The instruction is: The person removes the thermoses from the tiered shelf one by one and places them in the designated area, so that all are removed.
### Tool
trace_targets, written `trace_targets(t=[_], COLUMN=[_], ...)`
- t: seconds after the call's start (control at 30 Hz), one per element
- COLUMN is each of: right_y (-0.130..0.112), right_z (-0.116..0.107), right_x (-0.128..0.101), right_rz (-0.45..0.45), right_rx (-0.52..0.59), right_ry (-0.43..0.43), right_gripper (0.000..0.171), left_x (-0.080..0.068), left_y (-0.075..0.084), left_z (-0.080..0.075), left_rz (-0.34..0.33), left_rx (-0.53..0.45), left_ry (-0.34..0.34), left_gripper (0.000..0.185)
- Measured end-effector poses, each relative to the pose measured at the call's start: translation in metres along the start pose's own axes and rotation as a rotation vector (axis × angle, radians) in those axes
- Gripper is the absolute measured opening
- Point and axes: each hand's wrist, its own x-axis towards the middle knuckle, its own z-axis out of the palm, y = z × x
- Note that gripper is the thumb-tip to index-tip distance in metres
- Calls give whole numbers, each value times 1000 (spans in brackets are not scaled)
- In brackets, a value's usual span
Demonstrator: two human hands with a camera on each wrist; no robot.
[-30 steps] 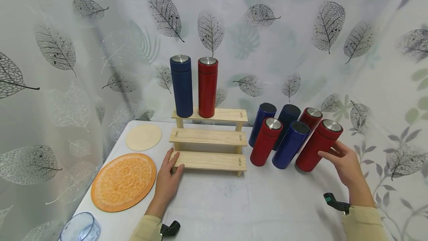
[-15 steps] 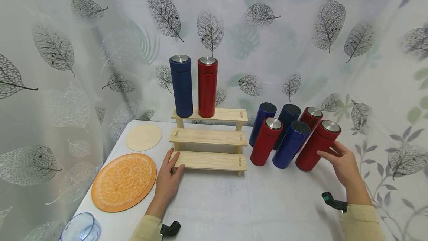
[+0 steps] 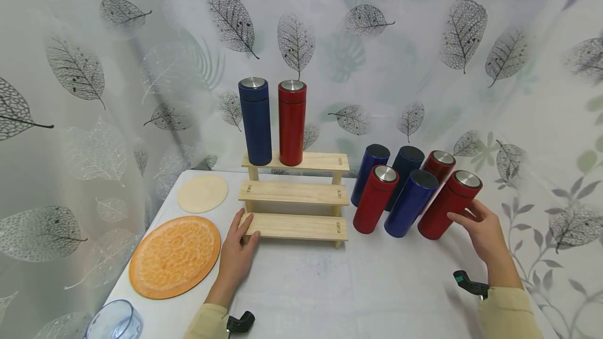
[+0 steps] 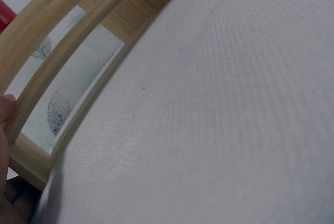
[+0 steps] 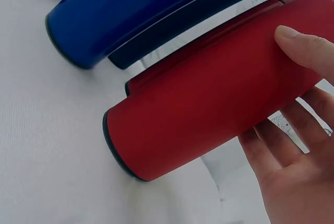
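R hand (image 3: 485, 232) is gripping the nearest red flask (image 3: 449, 206), thumb on its front wall, fingers curling round its far side. Flask is standing on the white table (image 3: 358, 286), at the R end of the front row of a six-flask cluster, well to the R of the wooden stepped rack (image 3: 294, 200). Long axis is reading as leaning in the head view: steel lid pointing up and to the R, base down and L, toward the rack. True tilt vs. lens distortion: cannot tell.

Next to it, toward the rack, a blue flask (image 3: 410, 203) and a second red flask (image 3: 375, 206) are standing; three more are sitting behind them. On the rack's top step, a blue flask (image 3: 256, 121) and a red flask (image 3: 291, 122) are standing upright, side by side.

L hand (image 3: 237, 252) is lying flat, fingers straight, tips touching the L end of the rack's bottom step; holding nothing.

R wrist view is showing what the head view is hiding: the flask base rim on the cloth, and the thumb (image 5: 308, 46) pressing the red wall w/ fingers underneath. L wrist view is showing only rack framing (image 4: 62, 72) and table cloth; the hand is barely showing at its edge.
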Motion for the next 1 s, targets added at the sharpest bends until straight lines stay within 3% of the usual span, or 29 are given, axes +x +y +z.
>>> trace_targets(t=[0.57,1.0], right_y=[-6,3], right_z=[-1,1], right_x=[-5,-8], right_rz=[52,81], right_rx=[-33,-109], right_ry=[-29,13], right_gripper=[77,79], left_x=[-2,-2], left_y=[0,1], left_z=[0,-1], left_rz=[20,22], left_rx=[-24,-19], left_ry=[4,3], left_gripper=[56,56])
